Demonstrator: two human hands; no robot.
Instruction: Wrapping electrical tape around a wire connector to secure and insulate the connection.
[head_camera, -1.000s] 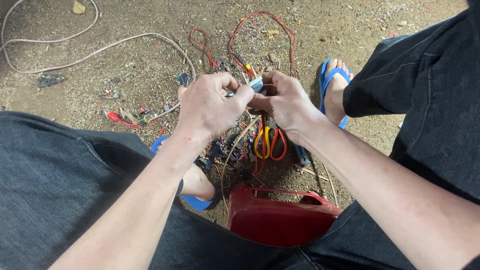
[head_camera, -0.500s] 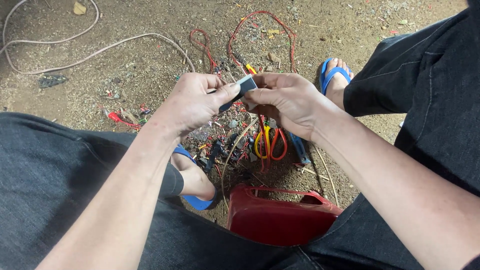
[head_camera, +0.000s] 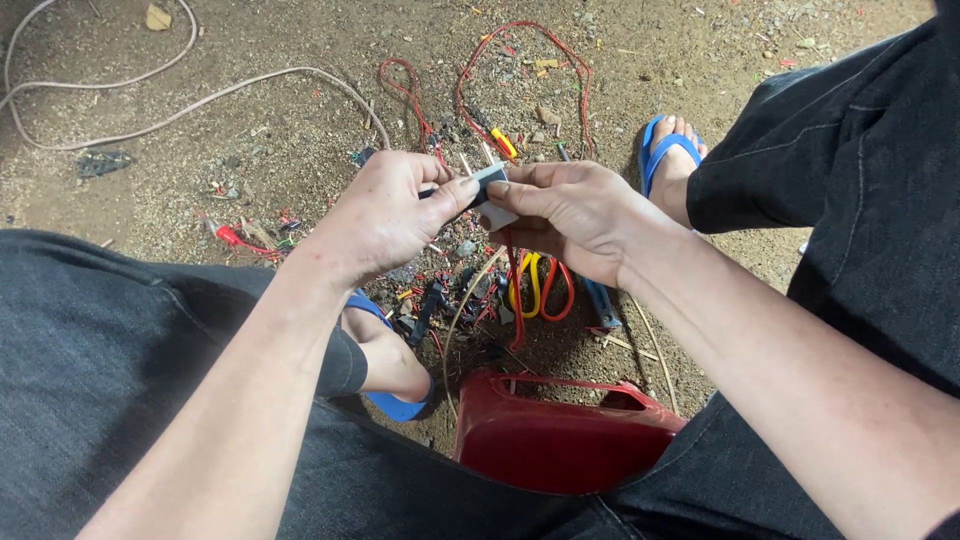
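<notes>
Both my hands meet over the dirt ground between my knees. My left hand (head_camera: 385, 215) and my right hand (head_camera: 565, 210) pinch a small dark, flat piece with a pale side (head_camera: 490, 190) between thumbs and fingertips. A red wire (head_camera: 515, 290) hangs down from under my right hand toward the ground. Below the hands lies a tool with yellow and red handles (head_camera: 540, 285) among bits of wire.
A red plastic stool (head_camera: 560, 435) sits under me. My feet wear blue sandals, one by my left knee (head_camera: 395, 385) and one ahead on the right (head_camera: 665, 150). Red wire loops (head_camera: 520, 70) and a pale cable (head_camera: 180, 105) lie ahead on the ground.
Both hands have shifted slightly up and left, and the small piece has turned so that its flat face now sits between the thumbs.
</notes>
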